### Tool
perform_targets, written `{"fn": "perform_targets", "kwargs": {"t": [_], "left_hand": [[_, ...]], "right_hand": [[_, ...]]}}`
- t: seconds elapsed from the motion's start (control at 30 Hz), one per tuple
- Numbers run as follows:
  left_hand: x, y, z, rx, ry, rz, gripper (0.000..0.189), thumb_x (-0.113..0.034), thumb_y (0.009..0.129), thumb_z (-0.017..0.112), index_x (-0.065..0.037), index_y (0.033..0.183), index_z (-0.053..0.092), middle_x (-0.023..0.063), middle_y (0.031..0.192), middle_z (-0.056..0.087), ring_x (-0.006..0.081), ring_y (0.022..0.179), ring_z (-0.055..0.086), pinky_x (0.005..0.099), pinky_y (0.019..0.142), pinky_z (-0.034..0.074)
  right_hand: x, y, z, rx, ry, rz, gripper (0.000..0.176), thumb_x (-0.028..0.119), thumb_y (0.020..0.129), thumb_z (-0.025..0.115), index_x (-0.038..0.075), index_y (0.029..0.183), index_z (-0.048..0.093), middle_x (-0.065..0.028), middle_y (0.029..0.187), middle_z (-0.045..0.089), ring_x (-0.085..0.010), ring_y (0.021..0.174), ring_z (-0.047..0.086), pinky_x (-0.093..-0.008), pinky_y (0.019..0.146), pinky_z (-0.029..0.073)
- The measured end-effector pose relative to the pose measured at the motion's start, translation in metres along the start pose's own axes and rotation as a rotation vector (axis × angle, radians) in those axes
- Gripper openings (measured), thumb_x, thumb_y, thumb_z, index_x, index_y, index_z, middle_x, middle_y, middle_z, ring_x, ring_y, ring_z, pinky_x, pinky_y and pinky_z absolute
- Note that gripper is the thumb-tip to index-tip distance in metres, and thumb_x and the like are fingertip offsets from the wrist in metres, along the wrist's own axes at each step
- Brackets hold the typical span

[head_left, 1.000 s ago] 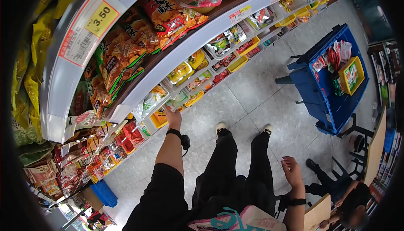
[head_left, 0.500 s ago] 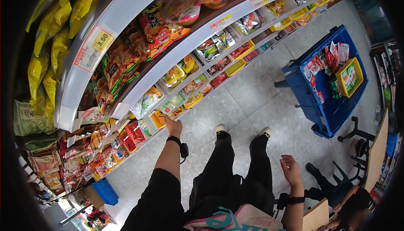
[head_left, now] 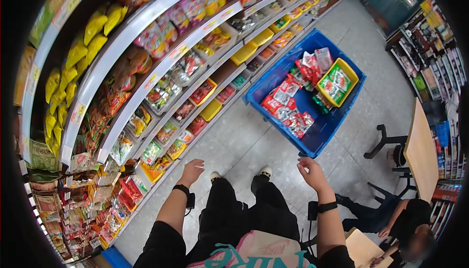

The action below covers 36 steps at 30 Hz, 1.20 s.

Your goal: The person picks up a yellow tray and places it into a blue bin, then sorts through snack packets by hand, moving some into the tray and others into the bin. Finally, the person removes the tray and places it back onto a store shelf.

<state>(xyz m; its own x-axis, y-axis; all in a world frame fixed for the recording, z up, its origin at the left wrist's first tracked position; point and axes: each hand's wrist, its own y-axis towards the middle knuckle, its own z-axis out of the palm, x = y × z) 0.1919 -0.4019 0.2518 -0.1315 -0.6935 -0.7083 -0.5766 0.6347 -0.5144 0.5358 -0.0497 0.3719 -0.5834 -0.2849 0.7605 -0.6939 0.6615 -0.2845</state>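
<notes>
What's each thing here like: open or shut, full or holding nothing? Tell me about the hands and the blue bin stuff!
Left hand: open, holding nothing
Right hand: open, holding nothing
Blue bin: open on top, partly filled
Yellow tray: inside the bin, holding green packets
Red packets: loose, in a jumble
Yellow bags: bunched together

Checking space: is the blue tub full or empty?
Partly filled: the blue tub holds red packets and a yellow tray; bare bottom shows.

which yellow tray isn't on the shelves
The yellow tray inside the blue crate, holding green-and-white packets; the other yellow trays sit along the shelves.
</notes>
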Motion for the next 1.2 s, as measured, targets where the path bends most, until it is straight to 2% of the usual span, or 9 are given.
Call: {"fn": "perform_targets", "kwargs": {"t": [0.2, 0.27, 0.4, 0.5, 0.57, 0.6, 0.87, 1.0, 1.2], "left_hand": [[-0.109, 0.035, 0.046, -0.257, 0.308, 0.349, 0.031, -0.012, 0.082, 0.075, -0.008, 0.112, 0.069, 0.0131, 0.095, 0.07, 0.0204, 0.094, 0.068, 0.0303, 0.076, 0.055], [-0.16, 0.038, 0.054, -0.16, -0.084, 0.354, 0.027, -0.017, 0.086, 0.073, -0.008, 0.112, 0.069, 0.0134, 0.091, 0.069, 0.0165, 0.092, 0.069, 0.0278, 0.072, 0.054], [-0.262, 0.053, 0.059, 0.085, 0.041, -0.017, 0.028, -0.02, 0.091, 0.068, -0.007, 0.116, 0.067, 0.0124, 0.092, 0.068, 0.0153, 0.09, 0.069, 0.0261, 0.074, 0.054], [-0.304, 0.083, 0.079, 0.182, 0.02, 0.003, 0.031, -0.02, 0.094, 0.066, -0.008, 0.121, 0.064, 0.0129, 0.096, 0.069, 0.0172, 0.089, 0.069, 0.0273, 0.077, 0.054], [-0.324, 0.107, 0.097, 0.236, -0.081, 0.39, 0.034, -0.02, 0.093, 0.066, -0.007, 0.124, 0.062, 0.0133, 0.098, 0.07, 0.0183, 0.089, 0.069, 0.0293, 0.08, 0.054], [-0.334, 0.124, 0.107, 0.239, -0.087, 0.387, 0.034, -0.02, 0.093, 0.066, -0.007, 0.124, 0.062, 0.0133, 0.098, 0.07, 0.0183, 0.089, 0.069, 0.0293, 0.08, 0.054], [-0.368, 0.275, 0.208, 0.52, 0.015, 0.372, 0.033, -0.02, 0.092, 0.066, 0.0, 0.118, 0.062, 0.0154, 0.103, 0.071, 0.0242, 0.095, 0.069, 0.0349, 0.083, 0.054], [-0.359, 0.334, 0.249, 0.488, 0.04, 0.239, 0.023, -0.021, 0.087, 0.064, -0.002, 0.1, 0.07, 0.0177, 0.098, 0.072, 0.031, 0.092, 0.069, 0.0386, 0.084, 0.053], [-0.336, 0.404, 0.295, 0.464, 0.057, 0.151, 0.017, -0.017, 0.084, 0.06, -0.004, 0.082, 0.071, 0.0209, 0.083, 0.069, 0.0352, 0.083, 0.069, 0.0427, 0.077, 0.053]], "right_hand": [[-0.026, 0.034, -0.067, -0.068, 0.024, -0.042, 0.023, 0.014, 0.09, 0.067, -0.002, 0.107, 0.065, -0.0176, 0.096, 0.07, -0.0272, 0.089, 0.069, -0.0357, 0.081, 0.054], [-0.036, 0.045, -0.08, -0.114, 0.068, -0.069, 0.023, 0.014, 0.091, 0.067, -0.001, 0.108, 0.065, -0.0171, 0.096, 0.069, -0.0269, 0.087, 0.069, -0.0354, 0.079, 0.054], [-0.05, 0.073, -0.097, -0.131, 0.123, -0.007, 0.02, 0.011, 0.09, 0.066, -0.001, 0.105, 0.065, -0.0172, 0.099, 0.068, -0.0293, 0.092, 0.067, -0.0373, 0.084, 0.053], [-0.057, 0.097, -0.103, -0.248, -0.033, -0.116, 0.02, 0.007, 0.087, 0.065, 0.001, 0.106, 0.064, -0.0186, 0.111, 0.063, -0.0341, 0.107, 0.061, -0.0407, 0.094, 0.049], [-0.061, 0.114, -0.106, -0.502, -0.166, -0.174, 0.026, 0.002, 0.084, 0.064, 0.003, 0.11, 0.061, -0.0198, 0.122, 0.056, -0.0388, 0.118, 0.052, -0.0437, 0.102, 0.043], [-0.067, 0.124, -0.111, -0.511, -0.215, -0.137, 0.039, 0.002, 0.083, 0.065, 0.004, 0.12, 0.055, -0.0225, 0.132, 0.049, -0.0418, 0.124, 0.046, -0.0447, 0.104, 0.041], [-0.12, 0.21, -0.123, -0.786, -0.392, 0.235, 0.092, 0.005, 0.078, 0.072, -0.005, 0.15, 0.016, -0.0361, 0.146, 0.027, -0.0493, 0.135, 0.032, -0.0486, 0.114, 0.03], [-0.139, 0.218, -0.106, -0.68, -0.227, 0.464, 0.095, 0.004, 0.079, 0.068, -0.005, 0.152, 0.008, -0.0369, 0.147, 0.026, -0.0502, 0.136, 0.031, -0.0477, 0.114, 0.03], [-0.122, 0.222, -0.1, -0.759, -0.324, 0.48, 0.085, 0.004, 0.083, 0.062, -0.005, 0.152, 0.014, -0.0325, 0.148, 0.031, -0.0484, 0.135, 0.034, -0.047, 0.112, 0.032]]}}
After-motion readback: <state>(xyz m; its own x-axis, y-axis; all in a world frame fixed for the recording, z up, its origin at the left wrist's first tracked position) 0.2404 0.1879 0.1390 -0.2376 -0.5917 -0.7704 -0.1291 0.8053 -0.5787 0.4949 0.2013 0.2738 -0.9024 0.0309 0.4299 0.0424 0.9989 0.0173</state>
